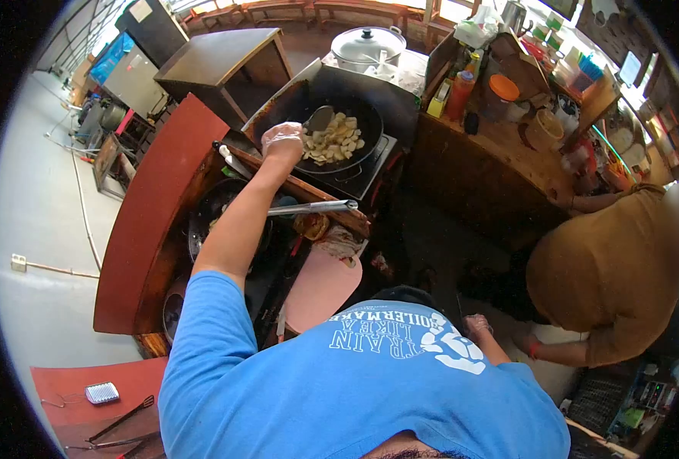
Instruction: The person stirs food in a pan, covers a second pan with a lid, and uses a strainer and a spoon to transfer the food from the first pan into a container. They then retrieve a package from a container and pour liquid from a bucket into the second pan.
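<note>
A dark wok (370, 115) sits on a stove at the top centre, with pale sliced pieces (332, 142) in it. My left hand (284, 139), in a clear plastic glove, is closed at the wok's left rim, beside a dark ladle (320, 118) whose bowl is over the pieces. The ladle's handle is hidden by the hand. My right hand (476, 325) hangs low near my right side, small in view; its fingers are too unclear to read.
A person in a brown top (607, 268) bends at the right, one arm near mine. A wooden counter (462, 153) holds bottles and tubs. A lidded pot (367, 47) stands behind the wok. Nearer lie a metal handle (309, 207) and a pink board (320, 287).
</note>
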A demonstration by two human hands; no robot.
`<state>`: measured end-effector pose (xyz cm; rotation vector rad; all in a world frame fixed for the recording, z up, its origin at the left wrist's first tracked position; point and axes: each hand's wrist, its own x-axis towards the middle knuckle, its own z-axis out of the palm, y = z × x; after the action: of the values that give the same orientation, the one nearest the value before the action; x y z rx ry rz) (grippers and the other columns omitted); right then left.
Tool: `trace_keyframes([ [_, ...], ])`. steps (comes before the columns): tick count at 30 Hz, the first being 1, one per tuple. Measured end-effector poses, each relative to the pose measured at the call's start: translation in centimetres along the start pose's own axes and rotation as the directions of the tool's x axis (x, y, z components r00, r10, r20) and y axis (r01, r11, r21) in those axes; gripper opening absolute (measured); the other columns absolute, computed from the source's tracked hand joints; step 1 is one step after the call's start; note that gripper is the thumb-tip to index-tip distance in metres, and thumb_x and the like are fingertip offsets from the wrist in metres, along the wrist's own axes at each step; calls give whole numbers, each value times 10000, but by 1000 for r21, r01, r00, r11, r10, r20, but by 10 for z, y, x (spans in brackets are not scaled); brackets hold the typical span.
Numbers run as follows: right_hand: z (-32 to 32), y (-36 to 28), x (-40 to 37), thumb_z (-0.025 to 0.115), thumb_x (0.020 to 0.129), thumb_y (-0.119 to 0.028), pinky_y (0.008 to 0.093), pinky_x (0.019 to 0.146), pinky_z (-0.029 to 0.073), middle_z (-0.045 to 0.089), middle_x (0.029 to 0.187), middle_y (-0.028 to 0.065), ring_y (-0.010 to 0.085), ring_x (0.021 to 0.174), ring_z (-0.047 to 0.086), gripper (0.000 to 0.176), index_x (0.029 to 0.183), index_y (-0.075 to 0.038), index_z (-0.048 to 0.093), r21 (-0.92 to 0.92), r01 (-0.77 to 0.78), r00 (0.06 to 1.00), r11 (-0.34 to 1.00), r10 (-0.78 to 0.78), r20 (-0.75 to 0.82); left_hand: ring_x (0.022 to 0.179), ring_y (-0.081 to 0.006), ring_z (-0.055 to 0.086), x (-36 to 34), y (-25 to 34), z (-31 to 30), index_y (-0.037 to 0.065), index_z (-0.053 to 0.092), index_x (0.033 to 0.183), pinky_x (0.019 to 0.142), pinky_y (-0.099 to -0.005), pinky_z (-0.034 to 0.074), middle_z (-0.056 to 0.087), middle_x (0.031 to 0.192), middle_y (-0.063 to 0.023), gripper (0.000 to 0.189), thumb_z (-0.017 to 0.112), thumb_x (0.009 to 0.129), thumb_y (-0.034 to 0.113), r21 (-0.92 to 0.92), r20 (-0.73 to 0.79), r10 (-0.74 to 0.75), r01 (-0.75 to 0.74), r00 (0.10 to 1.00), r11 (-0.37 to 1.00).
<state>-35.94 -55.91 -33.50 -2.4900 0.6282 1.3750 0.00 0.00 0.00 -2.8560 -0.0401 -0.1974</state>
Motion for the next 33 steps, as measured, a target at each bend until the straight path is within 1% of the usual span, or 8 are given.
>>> trace_keyframes([
  [3, -28, 19, 21, 619, 811, -313, 455, 922, 514, 697, 1140, 176, 343, 1065, 673, 349, 1024, -50, 701, -157, 182, 981, 971, -190, -36, 925, -297, 725, 18, 31, 23, 94, 741, 930, 735, -406, 590, 732, 993, -146, 162, 603, 845, 90, -99, -34, 37, -41, 999, 994],
  [6, -41, -20, 17, 575, 840, -322, 465, 909, 511, 702, 1111, 182, 370, 1054, 667, 347, 1012, -51, 707, 348, -25, 989, 937, 74, -130, 877, -291, 730, 26, 38, 37, 84, 742, 904, 711, -403, 588, 736, 941, -144, 154, 603, 839, 88, -104, 40, 34, -30, 999, 994],
  [8, -44, -19, 61, 546, 863, -348, 472, 908, 519, 697, 1128, 182, 379, 1067, 660, 374, 1027, -54, 710, 5, 134, 978, 991, -132, -164, 875, -290, 732, 20, 37, 17, 95, 752, 892, 722, -398, 587, 738, 930, -134, 169, 593, 837, 103, -88, 81, 15, -8, 997, 996],
  [15, -101, -30, 89, 562, 858, -410, 460, 908, 534, 690, 1137, 197, 364, 1084, 660, 429, 1033, -53, 724, 106, 115, 977, 988, -93, -192, 856, -281, 732, 24, 41, 25, 110, 759, 870, 714, -400, 584, 740, 898, -116, 185, 577, 835, 125, -98, -120, 0, -12, 993, 995],
  [16, -75, 9, 160, 569, 846, -403, 470, 909, 529, 686, 1143, 202, 364, 1085, 660, 426, 1031, -53, 728, -83, 368, 900, 926, -377, -220, 857, -281, 731, 22, 46, 21, 111, 757, 871, 713, -396, 584, 740, 905, -114, 185, 576, 834, 121, -59, -57, 22, -25, 998, 998],
  [23, -109, 6, 184, 560, 845, -399, 499, 923, 516, 667, 1189, 209, 374, 1138, 634, 432, 1058, -62, 728, -226, 383, 885, 895, -426, -186, 902, -316, 717, 6, 19, 1, 70, 728, 868, 766, -422, 577, 729, 933, -141, 163, 571, 861, 113, -11, 8, -88, 88, 996, 996],
  [27, -120, -9, 159, 534, 875, -430, 520, 967, 494, 654, 1238, 185, 396, 1199, 595, 458, 1118, -88, 717, 81, 79, 980, 994, -62, -189, 921, -342, 714, 5, 23, 29, 72, 741, 890, 800, -423, 577, 730, 952, -161, 156, 594, 858, 113, -38, 127, -198, 204, 972, 978],
  [33, -118, 10, 181, 541, 885, -380, 469, 959, 514, 663, 1246, 137, 354, 1160, 629, 411, 1135, -102, 712, -332, 342, 934, 879, -358, 13, 969, -327, 705, 17, -6, 55, 63, 741, 933, 841, -410, 574, 724, 974, -167, 194, 603, 889, 191, -65, 70, -41, 46, 997, 997],
])
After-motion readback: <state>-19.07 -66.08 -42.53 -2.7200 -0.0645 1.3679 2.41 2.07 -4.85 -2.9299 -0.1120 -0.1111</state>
